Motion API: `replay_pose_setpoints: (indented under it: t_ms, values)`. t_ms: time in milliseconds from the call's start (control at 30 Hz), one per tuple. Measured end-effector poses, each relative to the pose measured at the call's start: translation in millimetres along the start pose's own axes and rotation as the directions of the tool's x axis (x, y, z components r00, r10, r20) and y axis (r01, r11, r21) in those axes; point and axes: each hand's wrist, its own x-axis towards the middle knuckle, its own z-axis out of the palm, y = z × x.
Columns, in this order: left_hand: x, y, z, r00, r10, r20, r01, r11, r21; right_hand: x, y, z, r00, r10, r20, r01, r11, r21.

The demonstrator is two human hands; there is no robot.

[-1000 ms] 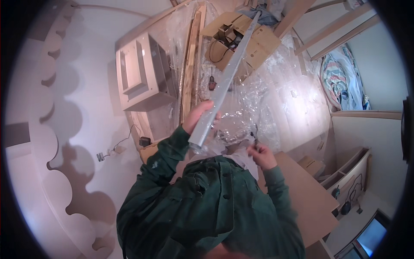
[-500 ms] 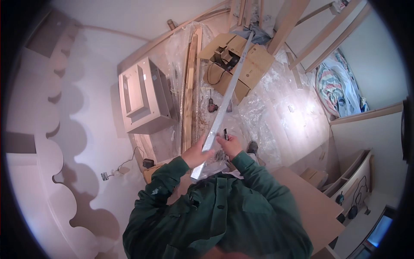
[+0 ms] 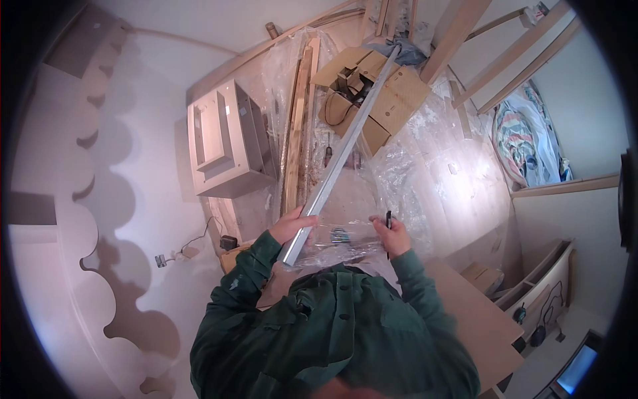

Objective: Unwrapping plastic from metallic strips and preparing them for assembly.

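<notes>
pale cabinet (image 3: 232, 149) | wooden strips (image 3: 298, 130) alongside | open cardboard box (image 3: 403, 93) | striped cloth (image 3: 515, 136)

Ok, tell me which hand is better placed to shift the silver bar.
Probably the left hand: it grips the silver bar near its closer end. The right hand is apart from it, holding a slim black pen-like tool.
</notes>
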Motion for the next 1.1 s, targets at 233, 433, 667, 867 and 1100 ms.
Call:
replay_pose_setpoints:
  t_ms: [233, 433, 667, 867, 1100]
  values:
    - [16.6, -11.9, 26.5, 0.976, -0.004, 0.220, 0.069, 0.956, -0.286, -22.0, 71.4, 2.5, 0.956, 0.293, 0.015, -0.292, 0.946, 0.140]
    - [20.5, 1.3, 27.8, 0.925, 0.097, 0.367, 0.063, 0.914, -0.400, -13.1, -0.4, -13.7, 0.983, 0.151, 0.107, -0.180, 0.921, 0.345]
    - [10.8, -2.3, 41.6, 0.932, 0.057, 0.357, 0.024, 0.975, -0.219, 57.6, -47.2, 37.1, 0.973, 0.151, 0.175, -0.212, 0.886, 0.412]
    - [-34.6, -1.0, 3.2, 0.963, -0.023, 0.267, 0.052, 0.994, -0.101, 87.6, -42.1, 87.1, 0.955, 0.049, 0.293, -0.197, 0.843, 0.500]
    - [-58.1, -30.0, -34.5, 0.992, 0.104, 0.066, -0.121, 0.721, 0.682, 66.3, -12.0, 116.8, 0.911, 0.199, 0.361, -0.313, 0.904, 0.292]
